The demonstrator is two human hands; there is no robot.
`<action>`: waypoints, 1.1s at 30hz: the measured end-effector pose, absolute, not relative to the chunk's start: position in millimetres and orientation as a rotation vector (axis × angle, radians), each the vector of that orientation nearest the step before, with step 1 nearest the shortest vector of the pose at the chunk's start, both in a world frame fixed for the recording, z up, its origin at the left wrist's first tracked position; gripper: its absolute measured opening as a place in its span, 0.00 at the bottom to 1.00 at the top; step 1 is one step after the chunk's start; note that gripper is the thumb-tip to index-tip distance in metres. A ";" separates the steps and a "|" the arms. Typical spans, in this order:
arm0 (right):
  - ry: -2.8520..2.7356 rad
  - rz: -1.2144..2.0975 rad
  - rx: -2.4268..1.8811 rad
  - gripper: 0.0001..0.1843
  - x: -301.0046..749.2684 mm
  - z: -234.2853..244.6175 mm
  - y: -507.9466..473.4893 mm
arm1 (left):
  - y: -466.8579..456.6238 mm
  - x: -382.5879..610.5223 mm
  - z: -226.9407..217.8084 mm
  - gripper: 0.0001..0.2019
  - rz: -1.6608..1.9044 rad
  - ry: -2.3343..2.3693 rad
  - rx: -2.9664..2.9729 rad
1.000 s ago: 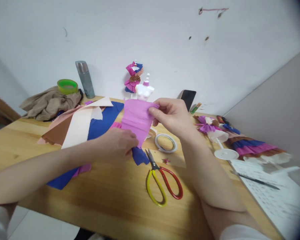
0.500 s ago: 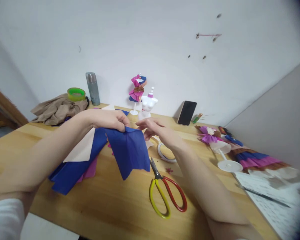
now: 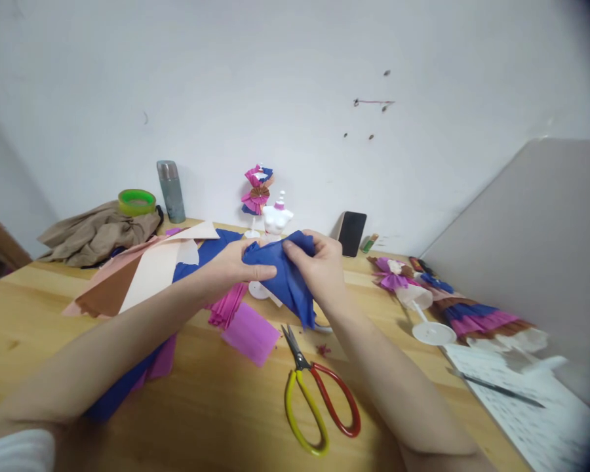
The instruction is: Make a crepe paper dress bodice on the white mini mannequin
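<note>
A piece of blue crepe paper [image 3: 290, 278] hangs over the middle of the table, gathered and slanting down to a point. My left hand [image 3: 240, 263] pinches its left end, thumb stretched along the front. At the right, my right hand [image 3: 322, 261] grips the upper edge between thumb and fingers. Just behind the paper stands a small white mannequin [image 3: 276, 219] with a pink neckband; its lower part is hidden. Below my hands lie scissors [image 3: 299, 362] with one yellow and one red handle, blades slightly apart. Pleated pink paper [image 3: 227, 305] and a flat magenta piece [image 3: 252, 333] lie beneath.
Paper sheets [image 3: 150, 278] spread at left, near brown cloth [image 3: 98, 233], green tape [image 3: 136, 202] and a flask [image 3: 171, 190]. A dressed mannequin [image 3: 258, 190] and a phone [image 3: 353, 233] stand behind. Paper dresses [image 3: 491, 314] and a pen [image 3: 501, 388] on a written sheet are at right.
My right hand has closed on the blue paper, which is now bunched and raised between both hands. Pink paper pieces have come into sight below. The view has shifted slightly.
</note>
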State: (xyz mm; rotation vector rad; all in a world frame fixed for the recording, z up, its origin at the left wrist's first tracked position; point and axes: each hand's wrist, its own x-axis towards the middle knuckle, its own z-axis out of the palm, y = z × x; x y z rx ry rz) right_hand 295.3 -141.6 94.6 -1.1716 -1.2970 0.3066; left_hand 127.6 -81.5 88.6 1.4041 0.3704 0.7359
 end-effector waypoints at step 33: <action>-1.131 0.721 -1.067 0.17 370.6 92.8 -106.9 | -15.6 88.5 72.1 0.24 0.941 0.405 1.153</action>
